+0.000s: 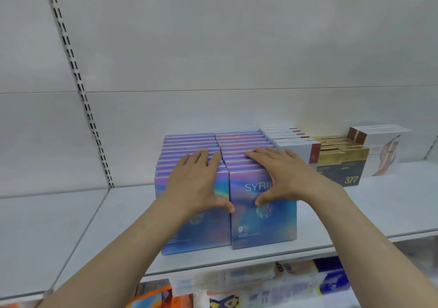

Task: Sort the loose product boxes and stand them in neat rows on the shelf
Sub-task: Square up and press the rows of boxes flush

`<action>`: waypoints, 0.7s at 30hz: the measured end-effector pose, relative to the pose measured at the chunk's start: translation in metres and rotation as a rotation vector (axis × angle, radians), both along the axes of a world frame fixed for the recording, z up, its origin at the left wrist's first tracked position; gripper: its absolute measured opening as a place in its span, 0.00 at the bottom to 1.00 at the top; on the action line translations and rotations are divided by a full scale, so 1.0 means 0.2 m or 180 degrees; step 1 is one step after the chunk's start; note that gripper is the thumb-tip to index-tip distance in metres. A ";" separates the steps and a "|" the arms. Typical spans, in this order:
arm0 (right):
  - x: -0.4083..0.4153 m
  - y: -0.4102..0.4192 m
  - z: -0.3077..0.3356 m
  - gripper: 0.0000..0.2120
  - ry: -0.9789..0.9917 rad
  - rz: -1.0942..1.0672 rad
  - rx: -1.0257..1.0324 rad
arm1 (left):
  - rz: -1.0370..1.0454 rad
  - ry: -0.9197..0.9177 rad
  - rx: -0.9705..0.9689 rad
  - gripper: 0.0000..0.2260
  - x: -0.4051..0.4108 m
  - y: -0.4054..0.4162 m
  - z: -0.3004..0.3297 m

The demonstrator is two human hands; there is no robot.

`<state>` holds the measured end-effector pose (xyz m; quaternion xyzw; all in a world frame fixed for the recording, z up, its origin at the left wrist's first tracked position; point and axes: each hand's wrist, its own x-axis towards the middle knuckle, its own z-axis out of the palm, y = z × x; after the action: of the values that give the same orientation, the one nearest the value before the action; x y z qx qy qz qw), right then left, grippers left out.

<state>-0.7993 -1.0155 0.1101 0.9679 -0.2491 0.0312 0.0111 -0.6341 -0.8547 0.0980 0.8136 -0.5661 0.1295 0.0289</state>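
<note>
From the head view we see two rows of iridescent boxes (260, 215) standing upright, side by side, touching, on the white shelf (132, 215). Our left hand (196, 182) lies flat on the left row, fingers straight over the box tops, thumb down against the front face. Our right hand (282, 172) lies the same way on the right row, fingers spread, thumb on the front box. Right of these rows stand white boxes (294, 142), then gold boxes (341, 156), then pale boxes (381, 151), all against the back panel (213, 47).
</note>
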 end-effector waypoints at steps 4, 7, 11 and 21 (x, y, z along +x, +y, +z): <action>-0.01 0.03 -0.04 0.57 -0.0070 -0.0099 -0.0073 | 0.0010 -0.0194 -0.0091 0.57 -0.04 -0.03 -0.02; -0.01 0.04 -0.03 0.56 -0.0239 -0.0032 -0.0094 | 0.0041 -0.0175 -0.0100 0.56 -0.03 -0.03 -0.03; -0.02 0.05 -0.03 0.53 -0.0484 0.0052 -0.0066 | 0.0054 -0.0184 -0.0098 0.54 -0.05 -0.03 -0.03; -0.09 0.11 -0.14 0.56 -0.0644 -0.0130 -0.0230 | 0.0089 -0.0282 -0.0175 0.54 -0.04 0.06 0.00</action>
<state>-0.8174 -0.9942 0.0820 0.9535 -0.2673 0.1375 0.0214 -0.6427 -0.8426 0.0971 0.8138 -0.5517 0.1813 0.0244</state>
